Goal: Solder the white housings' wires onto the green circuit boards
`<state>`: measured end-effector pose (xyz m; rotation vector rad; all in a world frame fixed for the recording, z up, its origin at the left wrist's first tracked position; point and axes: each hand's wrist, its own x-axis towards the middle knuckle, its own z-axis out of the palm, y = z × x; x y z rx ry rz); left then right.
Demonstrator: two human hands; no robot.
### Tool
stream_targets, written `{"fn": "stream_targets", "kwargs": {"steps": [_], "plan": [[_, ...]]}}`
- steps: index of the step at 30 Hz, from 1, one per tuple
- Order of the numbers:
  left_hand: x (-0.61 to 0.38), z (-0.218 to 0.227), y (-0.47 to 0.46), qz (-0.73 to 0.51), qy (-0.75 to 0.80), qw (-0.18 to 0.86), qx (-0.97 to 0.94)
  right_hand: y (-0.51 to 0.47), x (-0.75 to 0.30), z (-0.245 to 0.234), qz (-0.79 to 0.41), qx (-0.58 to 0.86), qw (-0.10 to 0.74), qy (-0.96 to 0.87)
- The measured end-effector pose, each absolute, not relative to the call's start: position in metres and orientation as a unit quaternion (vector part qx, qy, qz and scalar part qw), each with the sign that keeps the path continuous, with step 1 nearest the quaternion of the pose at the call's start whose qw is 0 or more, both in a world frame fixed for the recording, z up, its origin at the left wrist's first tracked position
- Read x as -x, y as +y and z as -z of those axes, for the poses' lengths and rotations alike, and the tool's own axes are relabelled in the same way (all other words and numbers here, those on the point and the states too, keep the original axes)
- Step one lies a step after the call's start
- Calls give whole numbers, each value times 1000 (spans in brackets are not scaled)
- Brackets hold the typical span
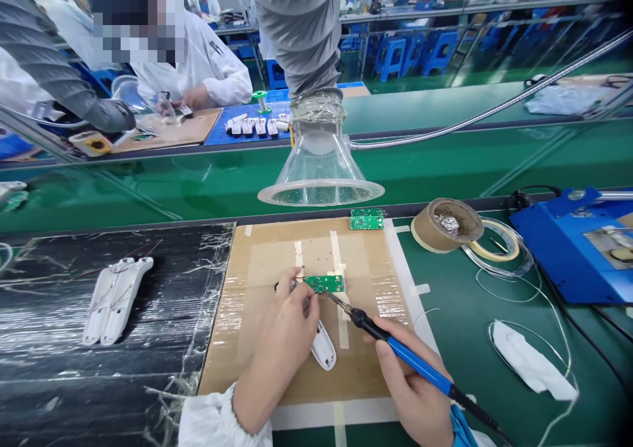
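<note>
Left hand [279, 341] comes up from a white sleeve onto the cardboard mat [257, 368], its fingers drawn in narrow and pinched at the left end of a small green circuit board [324, 283] that lies near the middle of the mat across strips of pale tape. Whether anything thin is also held between the fingertips cannot be told. Just below the board, partly under this hand, lies a white plastic shell [324, 353]. To the right, the soldering iron [395, 348] slants up and left, its metal tip touching the lower edge of the board. The right hand [410, 387] is wrapped tight around the iron's blue handle, with the dark cord trailing off to the lower right. At far left, a pair of white shells [116, 298] rests side by side on a black mat [74, 381], well apart from the hands. Across the green belt [445, 163], a co-worker in a white coat [208, 58] bends over another mat. A clear fume funnel [320, 170] hangs above the far edge of the cardboard, and a second green board [366, 219] lies just below its rim. Further right sit a brown tape roll [445, 226], a coil of thin wire [502, 252] touching it, a blue box [558, 256], and a white cloth [529, 364] on the green table.
</note>
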<state>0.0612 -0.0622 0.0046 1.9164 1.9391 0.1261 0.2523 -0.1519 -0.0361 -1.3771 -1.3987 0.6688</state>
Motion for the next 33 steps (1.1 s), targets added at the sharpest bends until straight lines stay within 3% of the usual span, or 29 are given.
{"fn": "stream_targets", "kwargs": {"steps": [7,19,33], "plan": [[-58,-5,-64,-77,684,222,-690,-151,-253,35,-278,570,508,-583],[-39,6,-68,-250,634,329,-653,-151,-253,36,-275,569,514,-580],[-54,14,-68,-171,657,220,-700,-152,-251,38,-287,572,511,-574]]}}
